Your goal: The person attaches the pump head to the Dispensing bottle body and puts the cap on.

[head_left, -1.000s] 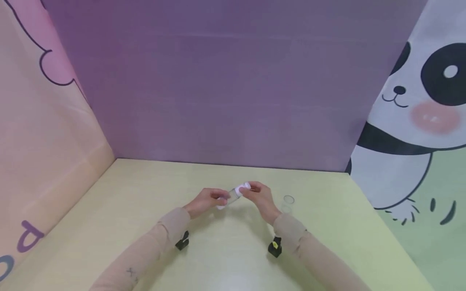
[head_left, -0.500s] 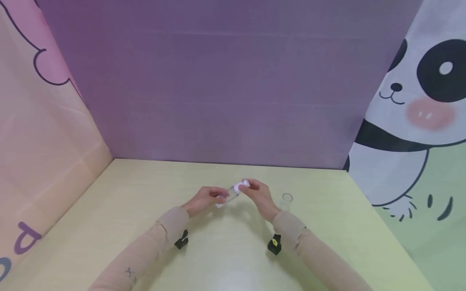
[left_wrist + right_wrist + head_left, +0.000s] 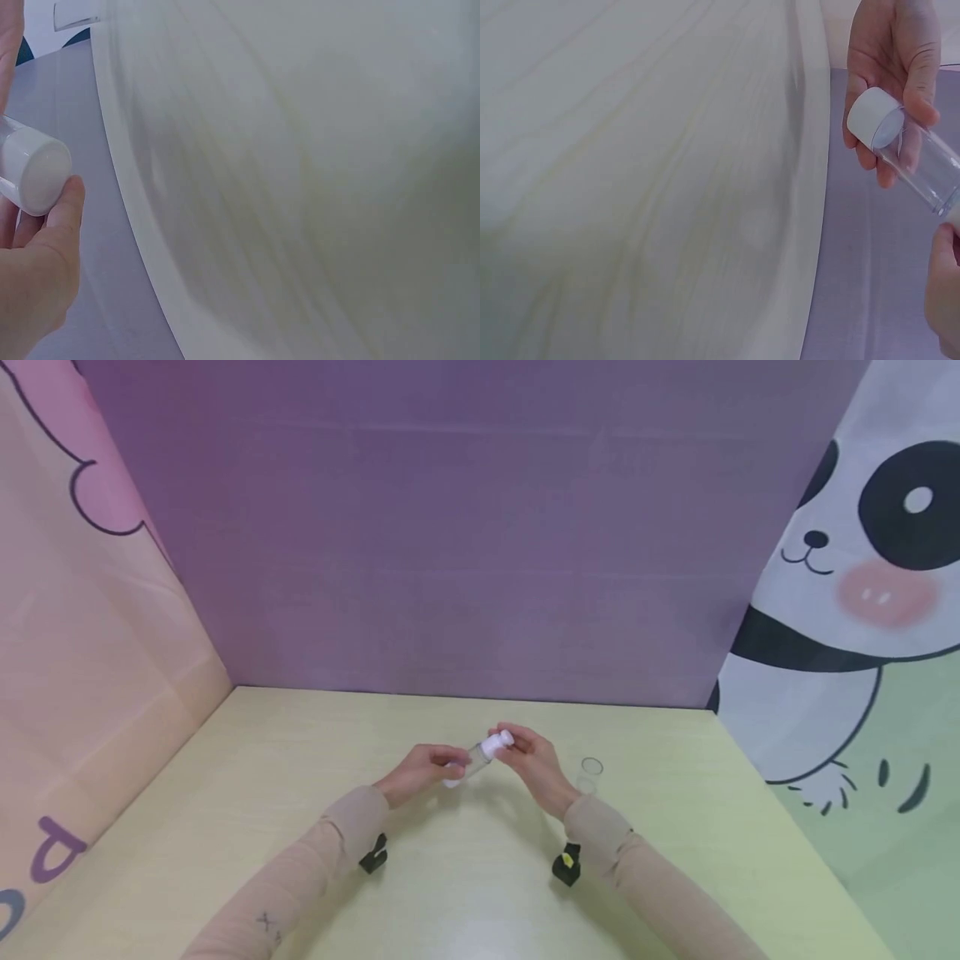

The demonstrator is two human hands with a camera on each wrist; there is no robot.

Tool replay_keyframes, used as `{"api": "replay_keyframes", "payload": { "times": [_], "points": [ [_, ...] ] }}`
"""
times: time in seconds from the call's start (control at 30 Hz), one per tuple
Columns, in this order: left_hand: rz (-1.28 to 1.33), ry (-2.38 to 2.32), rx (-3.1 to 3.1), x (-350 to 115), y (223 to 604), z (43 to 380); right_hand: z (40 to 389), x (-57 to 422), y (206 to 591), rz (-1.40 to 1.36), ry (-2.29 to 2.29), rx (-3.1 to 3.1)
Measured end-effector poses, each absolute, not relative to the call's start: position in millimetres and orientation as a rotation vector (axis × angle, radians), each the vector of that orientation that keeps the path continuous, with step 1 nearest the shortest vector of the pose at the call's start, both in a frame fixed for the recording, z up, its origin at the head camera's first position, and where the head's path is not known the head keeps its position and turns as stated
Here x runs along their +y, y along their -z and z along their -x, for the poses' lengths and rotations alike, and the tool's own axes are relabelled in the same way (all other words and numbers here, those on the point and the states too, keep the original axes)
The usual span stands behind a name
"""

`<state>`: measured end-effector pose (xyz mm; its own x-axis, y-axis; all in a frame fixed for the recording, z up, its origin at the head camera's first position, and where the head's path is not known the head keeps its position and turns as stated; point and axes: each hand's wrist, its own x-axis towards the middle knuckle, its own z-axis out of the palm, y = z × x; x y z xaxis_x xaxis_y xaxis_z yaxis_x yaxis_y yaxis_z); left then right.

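Above the table, a clear bottle (image 3: pixel 477 762) with white parts at both ends is held tilted, its upper end to the right. My left hand (image 3: pixel 425 772) grips it near the white base (image 3: pixel 46 178), thumb on one side and fingers on the other. At the raised end, my right hand (image 3: pixel 536 766) has thumb and fingers around the white top (image 3: pixel 497 743), whose tip shows between them. In the right wrist view the clear wall (image 3: pixel 922 165) of the bottle shows between both hands; most of the top is out of frame there.
A clear open cylinder (image 3: pixel 591 767) stands on the pale table (image 3: pixel 315 735), just right of my right hand. Black wrist mounts (image 3: pixel 567 865) hang beneath both sleeves. A purple wall (image 3: pixel 465 568) rises behind the table, with printed panels at either side.
My right fingers have shifted and loosened around the white top, with their tips now farther up behind it. My left hand keeps its hold on the bottle. The head view has shifted slightly.
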<state>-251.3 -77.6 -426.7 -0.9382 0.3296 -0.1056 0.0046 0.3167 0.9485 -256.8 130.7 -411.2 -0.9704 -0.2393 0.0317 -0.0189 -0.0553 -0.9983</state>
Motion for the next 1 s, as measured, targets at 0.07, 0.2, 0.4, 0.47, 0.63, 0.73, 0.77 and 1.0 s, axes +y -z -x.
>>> {"api": "replay_keyframes", "payload": {
  "times": [0.07, 0.2, 0.4, 0.47, 0.63, 0.73, 0.77, 1.0],
  "points": [
    [-0.301, -1.661, 2.312, -77.8, 426.8, 251.3, 257.3, 130.3, 411.1, 0.277, 2.156, 2.049],
    [-0.306, -1.669, 2.308, -78.1, 423.6, 248.3, 257.9, 129.5, 411.9, 0.267, 2.162, 2.036],
    [-0.327, -1.657, 2.306, -77.3, 412.4, 241.5, 258.7, 130.0, 412.5, 0.252, 2.169, 2.04],
    [-0.324, -1.656, 2.313, -77.4, 417.7, 246.1, 259.1, 130.2, 411.7, 0.243, 2.166, 2.049],
    [-0.311, -1.665, 2.313, -78.1, 426.0, 252.9, 259.8, 129.3, 411.1, 0.223, 2.162, 2.056],
    [-0.307, -1.673, 2.308, -77.9, 426.3, 252.8, 259.7, 128.9, 411.1, 0.207, 2.166, 2.055],
    [-0.307, -1.676, 2.307, -77.8, 426.6, 252.8, 259.6, 128.9, 411.1, 0.202, 2.169, 2.052],
    [-0.311, -1.678, 2.306, -78.1, 425.2, 251.7, 259.2, 129.4, 411.3, 0.194, 2.164, 2.062]
  ]
}}
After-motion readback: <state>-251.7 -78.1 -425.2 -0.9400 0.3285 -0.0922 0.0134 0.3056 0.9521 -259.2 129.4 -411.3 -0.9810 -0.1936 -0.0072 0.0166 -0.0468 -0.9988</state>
